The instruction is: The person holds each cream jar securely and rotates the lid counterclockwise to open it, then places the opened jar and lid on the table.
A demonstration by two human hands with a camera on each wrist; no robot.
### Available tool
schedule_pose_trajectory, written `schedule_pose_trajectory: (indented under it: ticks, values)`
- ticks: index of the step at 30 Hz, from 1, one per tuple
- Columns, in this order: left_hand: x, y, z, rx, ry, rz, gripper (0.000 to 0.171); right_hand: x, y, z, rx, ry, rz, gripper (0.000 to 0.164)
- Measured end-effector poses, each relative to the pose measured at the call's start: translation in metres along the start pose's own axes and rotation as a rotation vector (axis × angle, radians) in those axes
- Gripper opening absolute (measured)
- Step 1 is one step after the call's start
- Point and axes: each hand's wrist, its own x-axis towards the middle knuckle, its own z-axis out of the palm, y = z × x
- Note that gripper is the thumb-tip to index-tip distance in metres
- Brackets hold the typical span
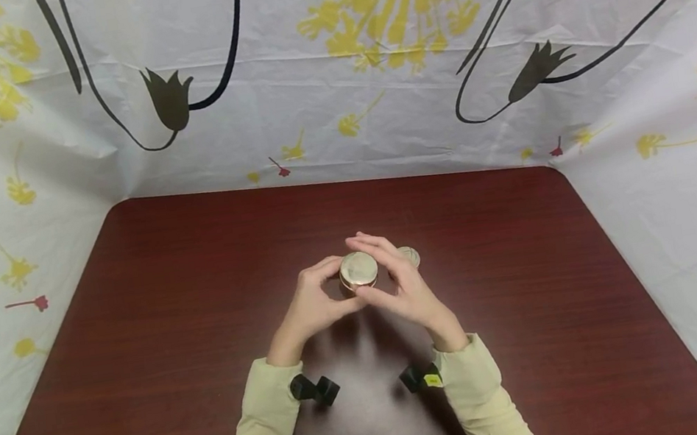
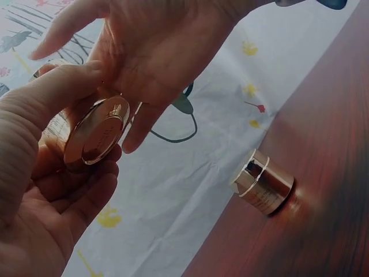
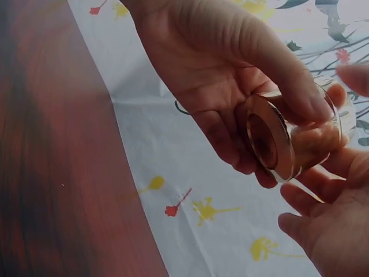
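Observation:
Above the table, my left hand [image 1: 316,300] grips a shiny gold cylindrical jar [image 1: 359,269], its pale gold round top facing up. In the left wrist view, the thumb lies along one side and the fingers curl round the other. The base [image 2: 104,133], with a recessed ring, shows there too. My right hand [image 1: 408,287] spreads round the other side, its fingers loosely extended. In the right wrist view, that hand's thumb [image 3: 353,78] stands apart from the jar, while its fingertips [image 3: 291,199] are close under the jar.
Behind the right hand, a second gold jar [image 1: 410,257] stands on the dark red-brown table [image 1: 203,327], partly hidden in the head view. It shows fully in the left wrist view. White cloth [image 1: 279,101] with flower prints rises along the table's back and sides.

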Motion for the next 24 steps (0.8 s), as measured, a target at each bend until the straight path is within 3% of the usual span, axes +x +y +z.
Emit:
schedule_pose_trajectory:
  ticks: [3, 8, 12, 19, 24]
  values:
    - [0.000, 0.001, 0.000, 0.003, 0.013, -0.013, 0.043, 0.000, -0.016, 0.004, -0.064, 0.064, 0.067, 0.069]
    - [0.000, -0.001, 0.002, 0.023, 0.077, -0.005, 0.046, 0.000, -0.043, 0.018, -0.155, 0.308, 0.194, 0.069]
    - [0.001, -0.002, 0.004, 0.031, 0.127, 0.018, 0.049, 0.001, -0.049, 0.029, -0.215, 0.432, 0.178, 0.060]
    - [0.002, 0.000, 0.005, 0.068, 0.137, 0.048, 0.048, 0.000, -0.031, 0.036, -0.310, 0.516, 0.053, 0.055]
    - [0.002, 0.002, 0.004, 0.081, 0.122, 0.045, 0.045, -0.003, -0.010, 0.032, -0.284, 0.466, 0.032, 0.051]
